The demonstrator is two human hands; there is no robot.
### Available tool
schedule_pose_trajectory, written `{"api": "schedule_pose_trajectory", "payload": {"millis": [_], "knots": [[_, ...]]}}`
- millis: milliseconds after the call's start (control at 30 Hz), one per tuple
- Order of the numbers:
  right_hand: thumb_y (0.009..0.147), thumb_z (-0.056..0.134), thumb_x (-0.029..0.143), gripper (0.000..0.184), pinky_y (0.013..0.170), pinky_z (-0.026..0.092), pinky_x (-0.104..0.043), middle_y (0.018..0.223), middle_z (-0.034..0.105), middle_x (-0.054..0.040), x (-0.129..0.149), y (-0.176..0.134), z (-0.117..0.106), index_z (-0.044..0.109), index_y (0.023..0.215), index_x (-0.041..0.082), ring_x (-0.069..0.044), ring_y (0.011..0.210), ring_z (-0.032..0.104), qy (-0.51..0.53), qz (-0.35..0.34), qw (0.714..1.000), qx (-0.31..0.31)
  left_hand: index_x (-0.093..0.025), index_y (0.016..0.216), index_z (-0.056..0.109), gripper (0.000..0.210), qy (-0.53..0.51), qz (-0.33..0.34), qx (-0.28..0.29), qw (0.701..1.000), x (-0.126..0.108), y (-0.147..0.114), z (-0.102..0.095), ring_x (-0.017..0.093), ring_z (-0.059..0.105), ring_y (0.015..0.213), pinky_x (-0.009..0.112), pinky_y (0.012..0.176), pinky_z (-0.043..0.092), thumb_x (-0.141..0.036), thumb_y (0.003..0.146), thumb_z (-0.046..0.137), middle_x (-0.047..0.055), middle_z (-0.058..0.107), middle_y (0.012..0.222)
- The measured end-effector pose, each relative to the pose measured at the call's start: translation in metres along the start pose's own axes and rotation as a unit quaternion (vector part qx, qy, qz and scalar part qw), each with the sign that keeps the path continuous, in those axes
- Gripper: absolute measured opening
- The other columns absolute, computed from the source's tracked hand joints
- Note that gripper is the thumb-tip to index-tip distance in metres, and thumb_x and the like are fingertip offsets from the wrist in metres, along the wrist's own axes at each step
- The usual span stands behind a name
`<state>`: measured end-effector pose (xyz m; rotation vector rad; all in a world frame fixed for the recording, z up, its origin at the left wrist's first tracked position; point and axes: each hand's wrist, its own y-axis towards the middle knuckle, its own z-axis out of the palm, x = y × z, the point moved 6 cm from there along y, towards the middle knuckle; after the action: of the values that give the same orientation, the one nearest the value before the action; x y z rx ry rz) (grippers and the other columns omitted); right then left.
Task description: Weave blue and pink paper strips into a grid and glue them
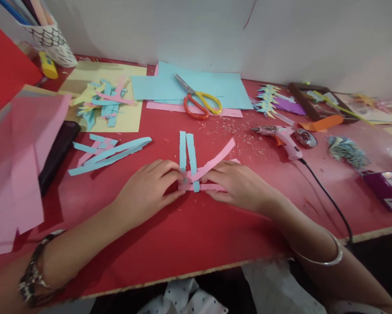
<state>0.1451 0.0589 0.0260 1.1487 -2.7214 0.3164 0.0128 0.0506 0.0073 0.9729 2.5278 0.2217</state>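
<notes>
Two blue paper strips (191, 152) stand lengthwise on the red tabletop, crossed by pink paper strips (211, 187). One upper pink strip (219, 156) bends up off the table and slants to the right. My left hand (152, 185) pinches the left end of the crossing, thumb and fingers closed over the strips' edges. At the right side, my right hand (238, 183) has its fingertips and thumb closed on the pink strips. Its fingers partly hide the strips beneath them. Left of my left hand lie a small woven pink-and-blue piece (99, 146) and long loose blue strips (114, 155).
Scissors (196, 99) rest on blue sheets (202, 78) at the back. A pink glue gun (283, 136) with a black cord lies right. Paper scraps (107, 100) cover a yellow sheet (130, 117). Pink sheets (29, 161) lie left. A purple box (384, 189) sits far right.
</notes>
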Motion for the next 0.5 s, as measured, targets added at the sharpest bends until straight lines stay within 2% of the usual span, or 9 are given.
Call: {"api": "schedule_pose_trajectory", "payload": {"millis": [100,200,300,400,500], "knots": [[0.079,0.051,0.015,0.023,0.066,0.042,-0.027,0.095,0.063,-0.0053,-0.0009,0.0001,0.0004,0.063,0.098,0.021,-0.018,0.082,0.058,0.004,-0.001,1.0,0.004,-0.018,0.078,0.059,0.028,-0.008,-0.012,0.004,1.0,0.0001,0.0001,0.0009,0.019,0.057,0.084,0.032,0.071,0.046,-0.038,0.088,0.042,0.006,0.061,0.09],[0.08,0.053,0.021,0.023,0.068,0.043,-0.028,0.096,0.063,-0.0055,-0.0002,-0.0009,-0.001,0.061,0.101,0.021,-0.019,0.084,0.058,0.019,0.006,1.0,0.0,-0.018,0.075,0.059,0.027,-0.013,-0.025,0.004,1.0,0.0004,-0.0006,0.0015,0.019,0.057,0.085,0.032,0.071,0.045,-0.036,0.088,0.042,0.006,0.061,0.092],[0.078,0.057,0.026,0.028,0.072,0.046,-0.032,0.104,0.061,-0.0087,0.0015,-0.0028,0.0007,0.059,0.105,0.019,-0.023,0.091,0.058,0.02,0.036,0.999,0.02,-0.019,0.083,0.06,0.024,-0.011,-0.04,0.008,0.999,0.0022,-0.0012,0.0022,0.02,0.057,0.085,0.033,0.071,0.046,-0.037,0.087,0.044,0.005,0.061,0.093],[0.078,0.057,0.02,0.032,0.075,0.047,-0.035,0.112,0.058,-0.0115,0.0051,-0.0051,0.006,0.056,0.11,0.016,-0.025,0.099,0.056,0.032,0.054,0.997,0.046,-0.019,0.092,0.06,0.024,-0.003,-0.043,0.013,0.999,0.0035,-0.0012,0.0022,0.021,0.057,0.085,0.032,0.069,0.046,-0.038,0.085,0.046,0.005,0.062,0.093],[0.081,0.051,0.017,0.036,0.077,0.047,-0.033,0.117,0.055,-0.0093,0.0086,-0.0061,0.0077,0.05,0.117,0.019,-0.022,0.101,0.056,0.084,0.042,0.995,0.022,-0.019,0.088,0.061,0.025,-0.007,-0.03,0.018,0.999,0.0025,-0.0007,0.0016,0.021,0.057,0.084,0.032,0.069,0.045,-0.037,0.086,0.044,0.005,0.062,0.093]]}}
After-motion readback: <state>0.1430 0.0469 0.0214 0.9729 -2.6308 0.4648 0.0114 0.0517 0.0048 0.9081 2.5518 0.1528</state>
